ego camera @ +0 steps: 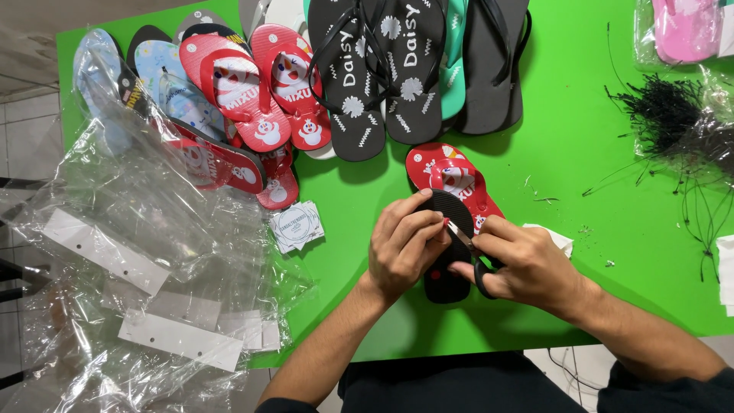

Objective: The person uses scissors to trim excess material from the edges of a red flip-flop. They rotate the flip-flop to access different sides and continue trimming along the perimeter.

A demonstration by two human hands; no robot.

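Sandals (pixel 359 69) behind, bags (pixel 138 252) left

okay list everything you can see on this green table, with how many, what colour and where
table: one, bright green, fills the view
red sandal pair: one pair, red tops, black soles, centre, under the hands
scissors: one, black handles, in the right hand
red sandals: several, red with white figures, upper left
black sandals: two, black with white flowers, top centre
clear bags: a pile, transparent, left edge
paper tags: small stack, white, centre left
plastic ties: a heap, black, right
left hand: gripping the sole
right hand: holding the scissors
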